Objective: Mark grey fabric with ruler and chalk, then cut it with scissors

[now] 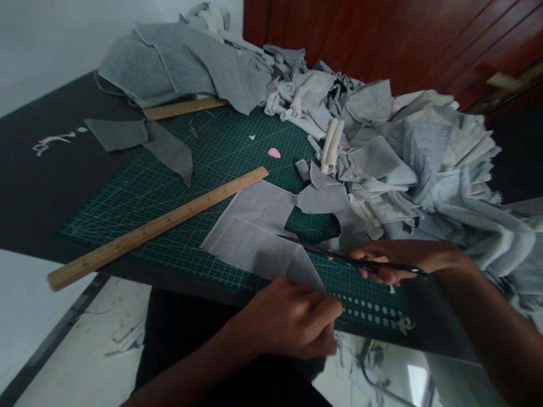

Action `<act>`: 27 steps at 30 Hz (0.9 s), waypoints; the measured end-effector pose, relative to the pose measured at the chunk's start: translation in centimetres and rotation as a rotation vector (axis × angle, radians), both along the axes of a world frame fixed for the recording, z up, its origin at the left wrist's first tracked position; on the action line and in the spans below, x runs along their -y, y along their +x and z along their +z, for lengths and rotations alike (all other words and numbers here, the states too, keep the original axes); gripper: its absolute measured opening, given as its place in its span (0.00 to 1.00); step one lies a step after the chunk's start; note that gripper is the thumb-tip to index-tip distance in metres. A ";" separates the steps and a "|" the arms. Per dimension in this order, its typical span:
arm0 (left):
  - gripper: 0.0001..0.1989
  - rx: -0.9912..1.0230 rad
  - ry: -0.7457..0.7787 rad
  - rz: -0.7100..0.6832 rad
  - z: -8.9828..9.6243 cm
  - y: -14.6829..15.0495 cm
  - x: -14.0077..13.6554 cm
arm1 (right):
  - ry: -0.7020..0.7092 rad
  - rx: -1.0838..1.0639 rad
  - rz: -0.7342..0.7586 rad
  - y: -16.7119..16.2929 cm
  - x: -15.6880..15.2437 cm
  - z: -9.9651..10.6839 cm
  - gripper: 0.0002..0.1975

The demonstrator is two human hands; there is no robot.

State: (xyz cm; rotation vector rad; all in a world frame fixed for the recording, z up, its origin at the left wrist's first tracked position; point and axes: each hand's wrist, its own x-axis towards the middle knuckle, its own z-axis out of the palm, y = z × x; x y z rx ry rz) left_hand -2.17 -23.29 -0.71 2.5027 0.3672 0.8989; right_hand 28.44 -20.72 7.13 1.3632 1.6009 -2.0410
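Observation:
A grey piece of fabric (250, 246) lies on the green cutting mat (165, 141), with a pencil-like line drawn across it. My right hand (379, 263) is closed around the black handles of a pair of scissors (314, 247). The blades reach left into the fabric along a cut edge. At the fabric's near corner, my left hand (292, 316) has its fingers curled on the edge; the fingertips are partly hidden. Beyond the scissors lies a curved grey fabric part (333, 198). A wooden ruler (161, 226) lies diagonally, its tip next to the fabric.
A large heap of grey and cream fabric pieces (377, 152) covers the right and back. A grey cloth (169, 62) partly covers a second ruler (182, 107). Two grey scraps (169, 150) and a pink chip (274, 152) lie on the mat. The table edge runs close to my body.

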 end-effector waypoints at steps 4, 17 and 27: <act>0.05 0.021 -0.017 0.013 0.1 0.0 0.0 | 0.005 0.018 0.008 -0.1 0.0 -0.1 0.30; 0.05 0.065 -0.029 -0.012 0.2 0.1 -0.4 | 0.000 0.052 -0.028 -1.1 0.2 0.2 0.32; 0.06 0.049 -0.035 -0.033 0.3 0.1 -0.4 | 0.000 -0.021 -0.119 -0.9 0.7 -1.0 0.35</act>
